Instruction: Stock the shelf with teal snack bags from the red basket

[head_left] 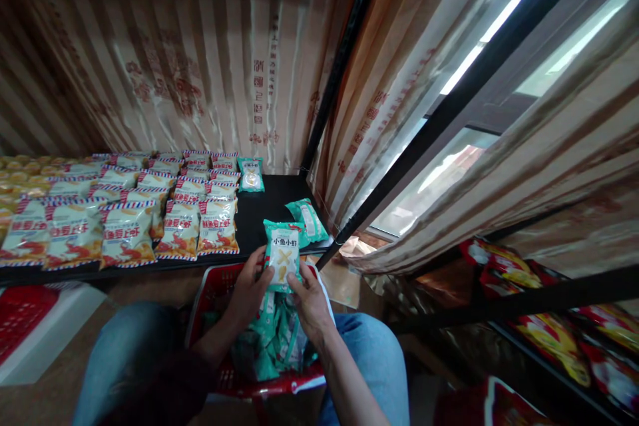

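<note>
Between my two hands is a green snack bag, its white front panel facing me. My left hand grips its left edge, thumb on the front. On the lower right side my right hand pinches it the same way. Below sits a red basket holding several more green snack bags. Just behind the held bag, another green bag lies tilted on the black shelf. One more green bag stands farther back, beside the rows of white and orange snack bags.
Yellowish packs fill the shelf's far left. A black post slants up at the shelf's right end. Patterned curtains hang behind. Red and yellow bags lie on a rack at right. A white box stands at lower left.
</note>
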`<state>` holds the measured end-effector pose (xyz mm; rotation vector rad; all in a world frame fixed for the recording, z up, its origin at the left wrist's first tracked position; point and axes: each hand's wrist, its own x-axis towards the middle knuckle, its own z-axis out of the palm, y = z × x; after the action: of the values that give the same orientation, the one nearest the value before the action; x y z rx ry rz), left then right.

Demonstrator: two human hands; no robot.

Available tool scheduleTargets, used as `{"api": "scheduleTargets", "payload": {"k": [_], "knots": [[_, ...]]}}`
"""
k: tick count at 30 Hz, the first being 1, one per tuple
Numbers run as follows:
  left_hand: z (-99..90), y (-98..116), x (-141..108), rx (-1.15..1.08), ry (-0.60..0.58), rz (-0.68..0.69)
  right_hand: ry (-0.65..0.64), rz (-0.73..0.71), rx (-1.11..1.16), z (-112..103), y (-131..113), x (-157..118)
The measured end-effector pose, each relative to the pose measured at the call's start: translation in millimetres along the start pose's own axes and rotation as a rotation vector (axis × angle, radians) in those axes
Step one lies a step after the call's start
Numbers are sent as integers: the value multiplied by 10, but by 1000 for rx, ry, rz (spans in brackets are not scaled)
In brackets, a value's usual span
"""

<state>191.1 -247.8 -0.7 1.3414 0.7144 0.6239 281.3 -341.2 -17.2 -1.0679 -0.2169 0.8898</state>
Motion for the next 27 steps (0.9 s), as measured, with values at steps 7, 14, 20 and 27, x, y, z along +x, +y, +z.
{"api": "scheduleTargets", "payload": {"k": [7,14,20,27], "knots": [[-19,-165,202,131,137,68,-2,-51,-39,126,-7,209],[-29,-208,293,224,136,189,-8,-91,-68,184,-43,321],[-19,-136,377,333,147,208,-16,-120,-103,207,-48,426],[-1,-25,494,474,160,261,21,-173,-168,270,-45,577]]}}
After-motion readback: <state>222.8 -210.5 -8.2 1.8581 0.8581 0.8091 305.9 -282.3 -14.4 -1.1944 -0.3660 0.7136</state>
